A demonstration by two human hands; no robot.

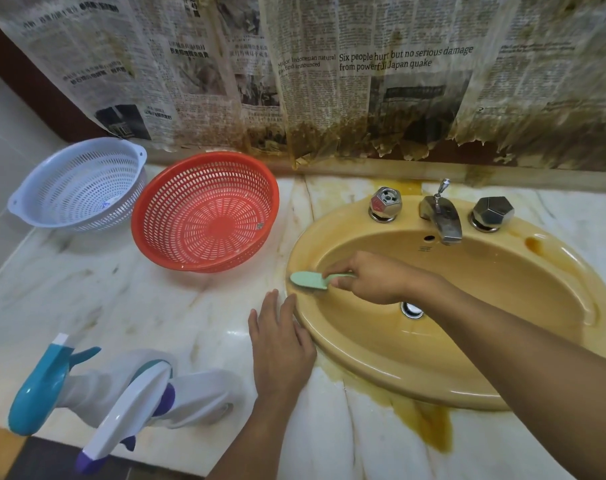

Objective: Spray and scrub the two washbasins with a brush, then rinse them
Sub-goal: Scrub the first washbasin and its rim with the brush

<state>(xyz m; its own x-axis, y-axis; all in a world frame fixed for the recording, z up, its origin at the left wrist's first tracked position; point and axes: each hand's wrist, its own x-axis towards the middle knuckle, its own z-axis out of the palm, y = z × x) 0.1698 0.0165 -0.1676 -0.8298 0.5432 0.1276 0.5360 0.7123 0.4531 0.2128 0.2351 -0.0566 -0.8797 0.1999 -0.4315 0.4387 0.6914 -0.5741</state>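
Scrubbing under way — right hand [367, 277] grips the brush [310, 280], head on the left rim of the basin [502, 306]. Left hand [280, 344] flat on the counter [156, 306] beside it, holding nothing. Spray bottles [41, 389] near left. Brown stains [429, 424] show; rinsing and the second basin — unseen — likely left.

The right grip [367, 278] curls round the handle of a green brush [310, 280], whose head lies on the left rim of the yellow washbasin [502, 289]. The left grip [280, 348] rests flat on the marble surface [156, 299] — fingertips at the basin's edge — with a teal-headed spray bottle [40, 389] and a purple-tipped spray bottle [128, 414] to its left.
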